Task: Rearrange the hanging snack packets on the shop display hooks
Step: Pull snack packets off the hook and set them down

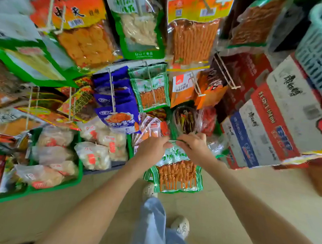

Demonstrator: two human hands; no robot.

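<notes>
Both arms extended forward, left hand (153,145) and right hand (192,144) close together, fingers pinching.

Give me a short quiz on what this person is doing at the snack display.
1. True or false: the left hand and right hand both grip the top edge of a green-bordered plastic packet of orange skewers.
2. Multiple choice: the purple foil packets hang where, relative to the matching green-bordered packet on a hook? A) to the person's left B) to the person's right C) directly below
3. Fill in: the pale clear-bagged snacks lie in a ___ plastic crate.

Key: 1 true; 2 A; 3 green.
</notes>
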